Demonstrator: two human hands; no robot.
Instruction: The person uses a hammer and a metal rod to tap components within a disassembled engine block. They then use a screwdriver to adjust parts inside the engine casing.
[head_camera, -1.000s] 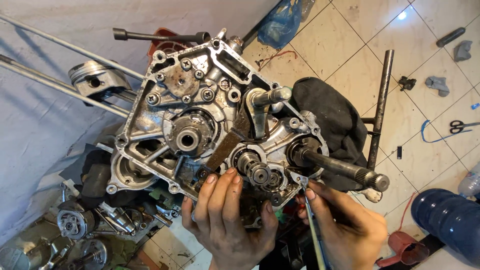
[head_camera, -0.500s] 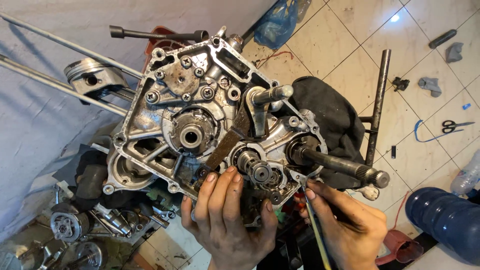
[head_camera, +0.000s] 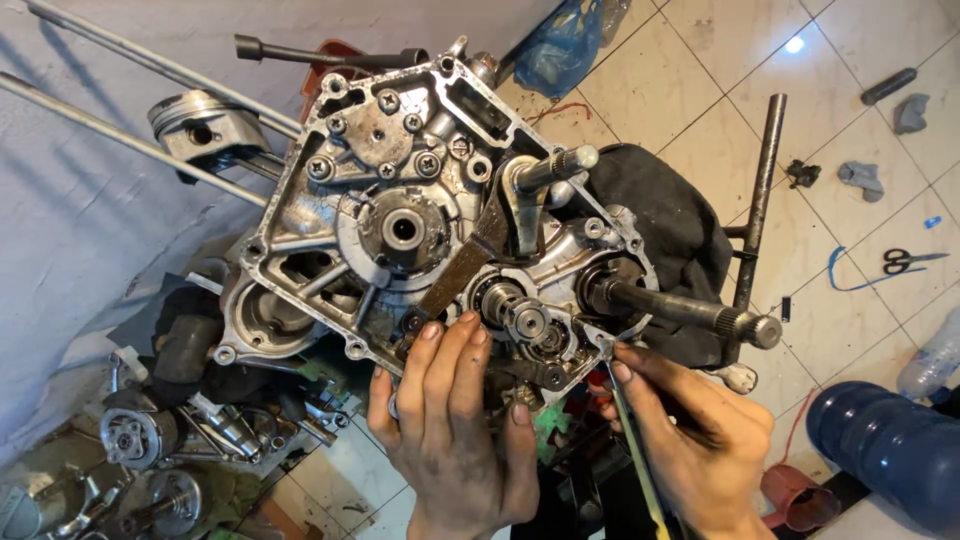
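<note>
A grey metal engine crankcase (head_camera: 400, 200) with screws, gears and shafts stands in the middle of the head view. My left hand (head_camera: 455, 430) grips its lower edge, fingertips resting beside a small gear (head_camera: 522, 320). My right hand (head_camera: 695, 440) pinches a thin long tool (head_camera: 632, 450) whose tip touches the case's lower right edge, just below a splined shaft (head_camera: 680, 305). A second short shaft (head_camera: 555, 165) sticks out near the top of the case.
A piston (head_camera: 195, 125) on long rods lies upper left. Loose engine parts (head_camera: 150, 440) pile at lower left. A black cloth (head_camera: 670, 210), a metal bar (head_camera: 758, 190), scissors (head_camera: 910, 262) and a blue bottle (head_camera: 890, 445) sit on the tiled floor at right.
Both hands hold nearly the same grip. The view has shifted slightly, with the crankcase sitting a little higher in the picture.
</note>
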